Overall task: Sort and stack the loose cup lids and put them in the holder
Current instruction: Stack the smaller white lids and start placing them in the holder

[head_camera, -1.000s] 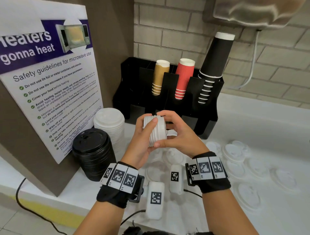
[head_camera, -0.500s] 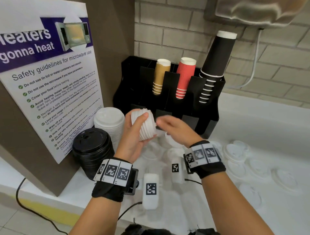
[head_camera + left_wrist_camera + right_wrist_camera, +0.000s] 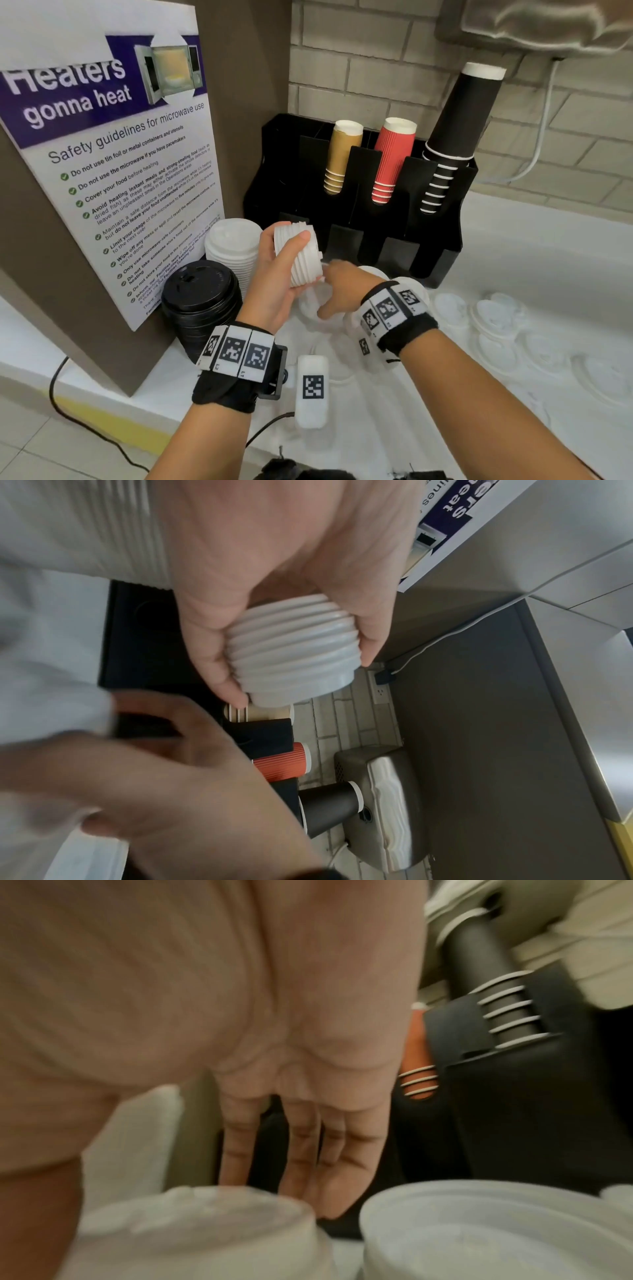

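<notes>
My left hand (image 3: 286,260) grips a short stack of white lids (image 3: 301,257) on its side, in front of the black holder (image 3: 342,209); the left wrist view shows my fingers curled round the same stack of white lids (image 3: 294,653). My right hand (image 3: 337,287) reaches down beside it with straight fingers (image 3: 301,1150) over loose white lids (image 3: 205,1229) on the counter, holding nothing. More loose white lids (image 3: 493,315) lie scattered at the right.
A tall stack of white lids (image 3: 233,250) and a stack of black lids (image 3: 200,301) stand at the left by a poster board (image 3: 113,171). The holder carries tan (image 3: 340,157), red (image 3: 392,157) and black cups (image 3: 455,130). A brick wall is behind.
My right hand let go of the stack and dropped toward the loose lids on the counter. My left hand carried the stack slightly left and up, closer to the holder.
</notes>
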`<state>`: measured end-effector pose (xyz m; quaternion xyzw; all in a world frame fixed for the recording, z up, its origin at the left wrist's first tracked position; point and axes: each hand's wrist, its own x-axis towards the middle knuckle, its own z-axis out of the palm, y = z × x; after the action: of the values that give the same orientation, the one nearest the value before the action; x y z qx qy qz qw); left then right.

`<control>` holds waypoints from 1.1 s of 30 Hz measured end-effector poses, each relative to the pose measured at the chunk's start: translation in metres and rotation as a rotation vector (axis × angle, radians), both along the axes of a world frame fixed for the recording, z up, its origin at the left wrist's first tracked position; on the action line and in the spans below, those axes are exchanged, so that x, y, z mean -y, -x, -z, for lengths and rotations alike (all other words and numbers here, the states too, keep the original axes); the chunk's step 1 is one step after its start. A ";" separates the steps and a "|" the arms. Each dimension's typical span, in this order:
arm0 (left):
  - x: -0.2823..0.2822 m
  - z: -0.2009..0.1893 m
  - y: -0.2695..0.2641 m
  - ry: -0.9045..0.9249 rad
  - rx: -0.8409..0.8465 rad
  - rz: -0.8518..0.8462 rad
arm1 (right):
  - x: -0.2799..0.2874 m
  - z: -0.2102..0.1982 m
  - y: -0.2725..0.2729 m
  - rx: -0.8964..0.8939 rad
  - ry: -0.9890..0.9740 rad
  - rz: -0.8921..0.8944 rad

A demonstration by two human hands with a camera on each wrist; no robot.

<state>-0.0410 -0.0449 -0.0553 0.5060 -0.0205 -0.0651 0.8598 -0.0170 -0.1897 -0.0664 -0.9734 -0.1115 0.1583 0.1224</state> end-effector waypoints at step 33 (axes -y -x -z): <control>0.000 -0.005 0.010 -0.066 0.040 0.043 | 0.018 -0.026 0.059 -0.053 -0.334 0.093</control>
<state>-0.0507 -0.0450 -0.0506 0.5348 -0.0464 -0.0739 0.8405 -0.0761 -0.2078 -0.0405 -0.9391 -0.0878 0.1576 0.2925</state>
